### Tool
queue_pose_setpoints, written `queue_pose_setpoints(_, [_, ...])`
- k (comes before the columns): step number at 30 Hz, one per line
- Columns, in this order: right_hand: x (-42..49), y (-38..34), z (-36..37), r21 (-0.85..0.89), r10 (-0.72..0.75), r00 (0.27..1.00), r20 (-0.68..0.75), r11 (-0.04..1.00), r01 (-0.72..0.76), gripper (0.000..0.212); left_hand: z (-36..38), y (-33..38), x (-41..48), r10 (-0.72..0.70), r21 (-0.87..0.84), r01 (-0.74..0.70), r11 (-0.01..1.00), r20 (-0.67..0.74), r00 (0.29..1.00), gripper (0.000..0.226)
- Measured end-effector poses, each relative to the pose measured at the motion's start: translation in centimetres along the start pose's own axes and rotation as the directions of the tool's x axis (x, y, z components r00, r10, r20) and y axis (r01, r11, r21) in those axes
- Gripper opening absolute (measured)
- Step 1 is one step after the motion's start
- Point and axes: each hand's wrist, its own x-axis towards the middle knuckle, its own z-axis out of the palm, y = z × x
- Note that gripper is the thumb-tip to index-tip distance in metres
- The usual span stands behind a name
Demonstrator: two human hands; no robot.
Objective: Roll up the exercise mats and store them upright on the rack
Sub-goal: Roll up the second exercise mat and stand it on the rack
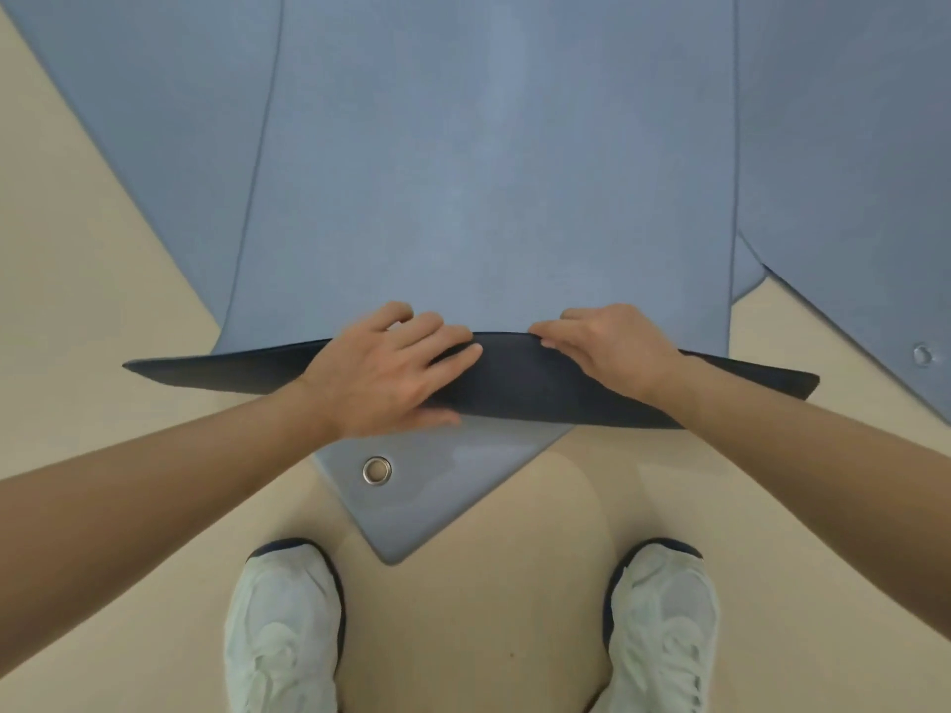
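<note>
Head cam: I stood over the centre mat (489,172), a blue exercise mat lying flat on the beige floor (77,301) and running away from me. Its near end was lifted and turned back toward the far end, so the dark underside (514,388) showed as a long band across the frame, w/ both tips sticking out past my wrists.

My left hand (391,373) grasped that raised end: fingers curled over the top onto the dark face, thumb lower down by the bottom of the fold. My right hand (617,347) grasped the same end just beside it, fingers hooked over the far side, thumb on the fold line. The 2 hands were close but apart, approx. mid-width of the mat.

Under the fold a second mat (447,486) lay at an angle, its rounded corner pointing at my feet, w/ a metal grommet (377,471) near that corner. A left-side mat (154,95) sat partly under the centre one. A right-side mat (849,146) lay flat too, w/ its own eyelet (921,354) near the frame edge.

My left shoe (283,635) and right shoe (666,635), both white, stood on the floor either side of the second mat's corner, not touching it.
</note>
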Motion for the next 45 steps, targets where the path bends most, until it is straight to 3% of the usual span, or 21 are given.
queue_pose_setpoints(3, [0.6, 0.0, -0.4, 0.024, 0.030, 0.997, 0.070, 0.999, -0.031, 0.030, -0.4, -0.3, 0.6, -0.009, 0.022, 0.006, 1.000, 0.109, 0.994, 0.079])
queue_pose_setpoints(9, [-0.2, -1.0, -0.8, 0.086, 0.133, 0.983, 0.125, 0.986, -0.144, 0.033, -0.8, 4.4, -1.9, -0.208, 0.156, 0.164, 0.974, 0.335, 0.919, 0.115])
queue_pose_setpoints(12, [-0.1, -1.2, -0.7, 0.034, 0.147, 0.983, 0.108, 0.988, -0.152, 0.034, 0.1, 4.7, -2.4, -0.268, 0.098, 0.249, 0.963, 0.324, 0.907, 0.116])
queue_pose_setpoints(17, [-2.2, -2.2, 0.0, 0.005, 0.217, 0.965, -0.150, 0.976, -0.219, 0.029, 1.0, 3.1, -1.2, -0.276, -0.047, 0.297, 0.954, 0.261, 0.925, 0.097])
queue_pose_setpoints(23, [-4.3, -3.5, 1.1, -0.176, -0.031, 0.861, -0.507, 0.982, -0.068, 0.023, 2.7, 1.7, -1.0, -0.257, -0.161, 0.309, 0.937, 0.278, 0.925, 0.087])
queue_pose_setpoints(26, [-6.0, -4.0, 1.6, -0.280, -0.072, 0.926, -0.372, 0.959, -0.037, 0.056, 2.7, 0.2, -0.5, -0.257, -0.211, 0.345, 0.915, 0.354, 0.899, 0.089])
queue_pose_setpoints(28, [-6.7, -3.7, 2.3, -0.330, 0.035, 0.986, -0.164, 0.940, -0.088, 0.087, 2.3, -0.9, 0.6, -0.246, -0.260, 0.397, 0.880, 0.466, 0.850, 0.092])
queue_pose_setpoints(30, [-6.3, -3.2, 2.7, -0.334, 0.139, 0.990, -0.016, 0.932, -0.136, 0.103, 1.9, -2.0, 1.9, -0.215, -0.280, 0.441, 0.853, 0.582, 0.784, 0.092])
queue_pose_setpoints(34, [-3.8, -2.0, 2.4, -0.225, 0.156, 0.988, 0.003, 0.963, -0.152, 0.090, 1.3, -3.8, 4.1, -0.193, -0.266, 0.488, 0.831, 0.686, 0.702, 0.080])
queue_pose_setpoints(36, [-3.4, -1.5, 1.9, -0.102, 0.179, 0.982, 0.057, 0.980, -0.172, 0.081, 0.9, -3.6, 4.1, -0.215, -0.242, 0.466, 0.851, 0.649, 0.730, 0.079])
queue_pose_setpoints(41, [-2.5, -0.8, 0.8, 0.101, 0.214, 0.957, 0.196, 0.966, -0.236, 0.077, 0.0, -2.2, 1.3, -0.293, -0.137, 0.365, 0.921, 0.376, 0.879, 0.084])
queue_pose_setpoints(45, [-2.9, -1.2, 0.1, 0.090, 0.206, 0.959, 0.194, 0.970, -0.227, 0.071, 0.3, -1.7, -0.2, -0.318, -0.133, 0.388, 0.912, 0.369, 0.873, 0.079])
